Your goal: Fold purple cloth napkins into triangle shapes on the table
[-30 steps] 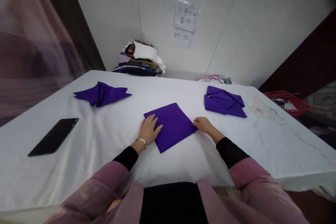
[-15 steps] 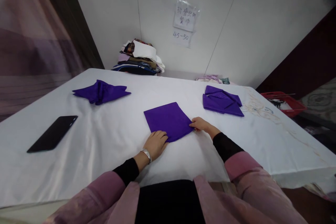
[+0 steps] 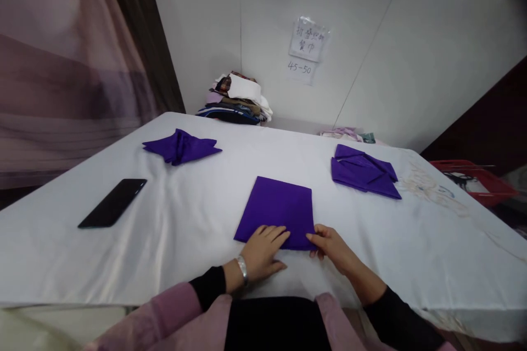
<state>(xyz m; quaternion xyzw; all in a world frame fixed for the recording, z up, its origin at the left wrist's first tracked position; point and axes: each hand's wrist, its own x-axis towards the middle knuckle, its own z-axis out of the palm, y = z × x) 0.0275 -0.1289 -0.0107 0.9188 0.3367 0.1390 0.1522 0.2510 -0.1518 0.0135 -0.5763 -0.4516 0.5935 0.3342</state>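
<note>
A purple cloth napkin (image 3: pixel 280 203), folded into a flat square, lies on the white tablecloth (image 3: pixel 197 219) in front of me. My left hand (image 3: pixel 263 252) rests on its near left part, fingers laid out flat and thumb apart. At the near right corner, my right hand (image 3: pixel 327 244) pinches the napkin's edge between thumb and fingers. A second purple napkin (image 3: pixel 181 147), gathered at its middle into a bow-like shape, sits at the back left. To the right is a third purple napkin (image 3: pixel 364 171), folded flat in overlapping layers.
A black phone-like slab (image 3: pixel 113 203) lies on the left of the table. Stacked clothes (image 3: pixel 239 100) stand behind the far edge, with more fabric (image 3: pixel 348 134) to their right. A red basket (image 3: pixel 489 189) is beyond the right edge. Handwritten paper signs (image 3: pixel 307 41) hang on the wall.
The square napkin has turned so its near edge runs roughly level before me, and both hands have moved with it. The camera view has shifted, moving everything rightward in the picture.
</note>
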